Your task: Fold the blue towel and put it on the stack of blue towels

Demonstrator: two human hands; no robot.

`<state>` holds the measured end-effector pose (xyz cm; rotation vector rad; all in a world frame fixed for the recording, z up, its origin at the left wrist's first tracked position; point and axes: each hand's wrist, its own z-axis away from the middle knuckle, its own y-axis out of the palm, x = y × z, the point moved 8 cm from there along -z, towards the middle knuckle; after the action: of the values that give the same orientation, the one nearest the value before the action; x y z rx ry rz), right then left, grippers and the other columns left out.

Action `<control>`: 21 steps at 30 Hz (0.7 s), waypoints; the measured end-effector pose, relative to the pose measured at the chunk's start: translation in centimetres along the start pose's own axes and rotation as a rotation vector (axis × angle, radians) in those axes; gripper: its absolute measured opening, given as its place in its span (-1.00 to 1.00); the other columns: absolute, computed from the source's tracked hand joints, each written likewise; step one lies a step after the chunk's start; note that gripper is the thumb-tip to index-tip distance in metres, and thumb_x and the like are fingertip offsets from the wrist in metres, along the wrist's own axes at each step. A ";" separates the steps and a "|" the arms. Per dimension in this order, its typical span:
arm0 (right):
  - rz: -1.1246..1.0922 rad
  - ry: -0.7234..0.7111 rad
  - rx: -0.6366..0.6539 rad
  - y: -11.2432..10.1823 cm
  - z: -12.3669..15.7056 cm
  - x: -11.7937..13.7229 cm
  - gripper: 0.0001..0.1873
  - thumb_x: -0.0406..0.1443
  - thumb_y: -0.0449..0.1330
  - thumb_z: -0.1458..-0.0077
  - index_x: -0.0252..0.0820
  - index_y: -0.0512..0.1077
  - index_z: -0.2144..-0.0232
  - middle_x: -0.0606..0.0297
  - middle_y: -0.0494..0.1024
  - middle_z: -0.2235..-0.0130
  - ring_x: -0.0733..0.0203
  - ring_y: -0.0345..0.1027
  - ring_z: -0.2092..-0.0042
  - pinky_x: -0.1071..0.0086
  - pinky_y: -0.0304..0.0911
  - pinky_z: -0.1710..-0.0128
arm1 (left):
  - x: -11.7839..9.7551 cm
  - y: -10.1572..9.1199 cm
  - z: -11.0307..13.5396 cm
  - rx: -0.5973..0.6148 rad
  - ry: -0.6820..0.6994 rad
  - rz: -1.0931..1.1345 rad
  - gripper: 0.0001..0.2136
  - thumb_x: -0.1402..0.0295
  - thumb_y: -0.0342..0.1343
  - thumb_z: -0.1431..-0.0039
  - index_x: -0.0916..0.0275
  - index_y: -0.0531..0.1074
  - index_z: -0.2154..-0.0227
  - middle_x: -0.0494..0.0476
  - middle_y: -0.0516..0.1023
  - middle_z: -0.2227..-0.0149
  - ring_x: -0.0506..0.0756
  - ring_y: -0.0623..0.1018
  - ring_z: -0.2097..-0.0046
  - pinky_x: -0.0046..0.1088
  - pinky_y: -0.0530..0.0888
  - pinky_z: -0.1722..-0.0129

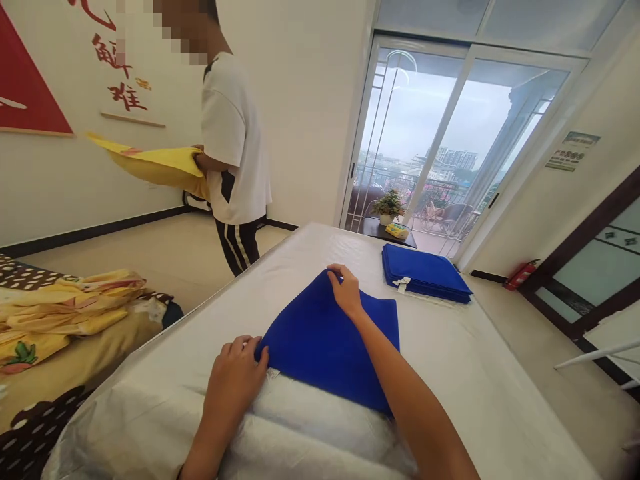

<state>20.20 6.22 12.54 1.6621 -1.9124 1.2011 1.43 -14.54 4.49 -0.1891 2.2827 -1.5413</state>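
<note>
A blue cloth [320, 343] lies partly folded on the white covered table [475, 387] in front of me. My left hand [235, 377] pinches its near left corner, fingers closed on the fabric. My right hand [345, 290] reaches across and grips the cloth's far corner at the top. A stack of folded blue cloths [425, 273] sits farther back on the table, to the right, apart from both hands.
Another person [233, 153] stands at the back left holding a yellow cloth [155, 163]. Yellow patterned fabric [60, 313] is heaped on a bed at the left. A glass balcony door [450, 147] is behind the table; a fire extinguisher [520, 273] lies on the floor at the right.
</note>
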 end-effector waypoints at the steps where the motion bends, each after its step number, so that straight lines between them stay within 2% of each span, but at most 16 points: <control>1: -0.019 -0.016 -0.035 -1.7 0.6 1.3 -0.78 -0.20 0.12 -0.28 -0.08 0.51 0.11 0.24 0.62 0.06 0.14 0.48 0.00 0.25 0.32 -0.11 | -0.1 -0.1 -0.1 0.004 0.010 0.031 -0.57 0.22 -0.14 -0.32 0.29 0.57 0.04 0.36 0.58 -0.03 0.33 0.53 0.01 -0.13 0.43 -0.03; 4: -0.063 -0.036 -0.113 -6.5 2.3 4.6 -0.77 -0.18 0.16 -0.26 -0.08 0.54 0.12 0.24 0.63 0.06 0.12 0.50 0.02 0.21 0.36 -0.10 | -0.3 -0.3 -0.4 0.051 0.039 0.217 -0.63 0.18 -0.11 -0.27 0.20 0.58 0.19 0.27 0.65 0.08 0.28 0.57 0.06 -0.20 0.45 0.00; 6: -0.103 -0.051 -0.143 -9.0 3.2 6.3 -0.77 -0.18 0.18 -0.24 -0.08 0.55 0.12 0.24 0.63 0.06 0.12 0.51 0.03 0.20 0.37 -0.10 | 0.0 -0.6 -0.5 0.079 0.005 0.393 -0.65 0.09 -0.07 -0.22 0.14 0.57 0.26 0.16 0.69 0.18 0.22 0.60 0.16 -0.29 0.48 0.07; 9: -0.166 -0.066 -0.179 -12.2 4.1 8.3 -0.78 -0.17 0.23 -0.21 -0.08 0.55 0.13 0.24 0.64 0.07 0.13 0.52 0.04 0.20 0.38 -0.09 | 0.7 -2.6 -0.2 0.018 -0.097 0.568 -0.64 -0.05 0.05 -0.11 0.08 0.58 0.30 0.04 0.71 0.27 0.17 0.62 0.25 -0.37 0.50 0.19; 11: -0.199 -0.077 -0.203 -14.1 4.6 9.5 -0.79 -0.17 0.25 -0.20 -0.08 0.55 0.15 0.25 0.64 0.10 0.14 0.52 0.06 0.21 0.39 -0.08 | 0.6 -5.0 0.3 -0.069 -0.105 0.598 -0.62 -0.11 0.11 -0.05 0.07 0.59 0.34 0.01 0.71 0.29 0.17 0.63 0.25 -0.39 0.50 0.23; 13: -0.233 -0.111 -0.241 -16.1 5.1 10.9 -0.83 -0.17 0.27 -0.19 -0.08 0.55 0.19 0.27 0.64 0.14 0.16 0.52 0.08 0.23 0.40 -0.06 | 0.0 -8.2 0.8 -0.158 -0.057 0.597 -0.58 -0.18 0.15 0.02 0.05 0.59 0.37 -0.04 0.70 0.30 0.13 0.61 0.30 -0.42 0.49 0.29; 15: -0.280 -0.166 -0.289 -18.2 5.7 12.6 -0.88 -0.18 0.29 -0.19 -0.08 0.53 0.25 0.29 0.63 0.17 0.18 0.52 0.10 0.24 0.40 -0.04 | -0.8 -11.9 1.4 -0.255 -0.024 0.561 -0.56 -0.26 0.15 0.06 -0.02 0.58 0.39 -0.20 0.68 0.33 0.04 0.55 0.41 -0.45 0.48 0.33; 17: -0.317 -0.223 -0.334 -20.3 6.7 14.3 -0.89 -0.19 0.29 -0.20 -0.08 0.49 0.30 0.29 0.62 0.18 0.18 0.51 0.10 0.24 0.40 -0.02 | -1.3 -15.7 2.0 -0.351 -0.055 0.500 -0.55 -0.32 0.12 0.07 -0.09 0.57 0.41 -0.34 0.62 0.42 -0.04 0.44 0.50 -0.47 0.45 0.36; 19: -0.303 -0.265 -0.381 -22.3 8.0 15.9 -0.86 -0.18 0.29 -0.22 -0.08 0.48 0.34 0.28 0.61 0.19 0.15 0.51 0.08 0.22 0.40 -0.01 | -1.6 -18.9 2.2 -0.409 -0.101 0.492 -0.51 -0.36 0.11 0.09 -0.09 0.57 0.41 -0.36 0.57 0.49 -0.06 0.40 0.52 -0.48 0.42 0.39; 21: -0.250 -0.291 -0.431 -24.1 9.5 17.2 -0.84 -0.17 0.28 -0.23 -0.07 0.49 0.37 0.26 0.59 0.19 0.13 0.49 0.06 0.20 0.41 0.01 | -1.9 -21.5 2.2 -0.459 -0.087 0.563 -0.44 -0.40 0.14 0.17 -0.04 0.57 0.39 -0.31 0.59 0.47 -0.03 0.46 0.46 -0.47 0.43 0.41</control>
<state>40.63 -11.14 28.30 1.8280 -1.8775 0.4303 1.94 -24.21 23.92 0.2458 2.3129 -0.7121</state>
